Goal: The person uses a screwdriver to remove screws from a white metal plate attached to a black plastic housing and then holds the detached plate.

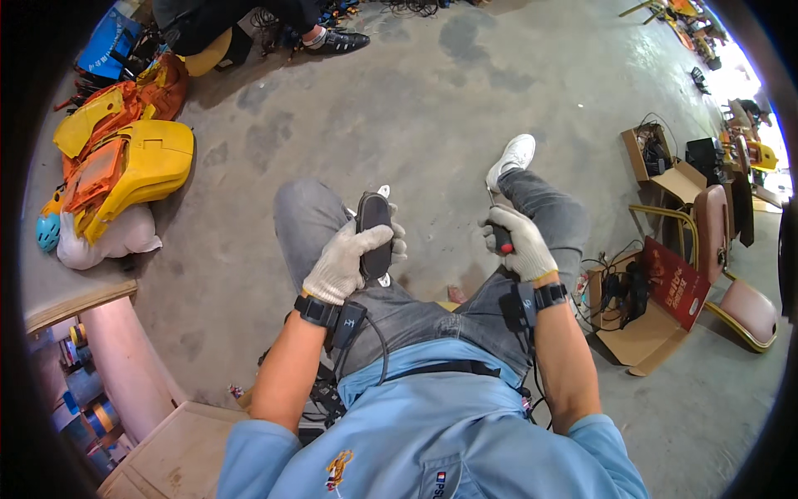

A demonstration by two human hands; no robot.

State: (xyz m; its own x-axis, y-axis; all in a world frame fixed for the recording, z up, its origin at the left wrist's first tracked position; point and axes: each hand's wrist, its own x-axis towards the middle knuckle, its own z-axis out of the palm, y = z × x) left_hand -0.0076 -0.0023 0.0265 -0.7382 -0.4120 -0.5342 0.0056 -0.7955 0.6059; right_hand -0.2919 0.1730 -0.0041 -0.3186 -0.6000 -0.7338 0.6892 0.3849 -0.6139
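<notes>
My left hand (pixel 339 262), in a pale knitted glove, is closed around a dark, long oval part (pixel 373 214) with rounded ends. Light-coloured tabs with holes stick out at its two ends, and the part stands lengthwise above my left thigh. In my gloved right hand (pixel 527 243) is a screwdriver (pixel 504 242) with a dark handle and a red end. Its thin shaft points away from me, toward my white shoe (pixel 516 154). The two hands are apart, and the screwdriver does not touch the oval part.
Yellow and orange plastic shells (pixel 154 162) lie at the left by a white bag (pixel 125 233). Open cardboard boxes (pixel 644 337) with cables and dark items stand at the right, beside a metal-framed chair (pixel 711 224). Another person's shoe (pixel 339 42) shows at the far left.
</notes>
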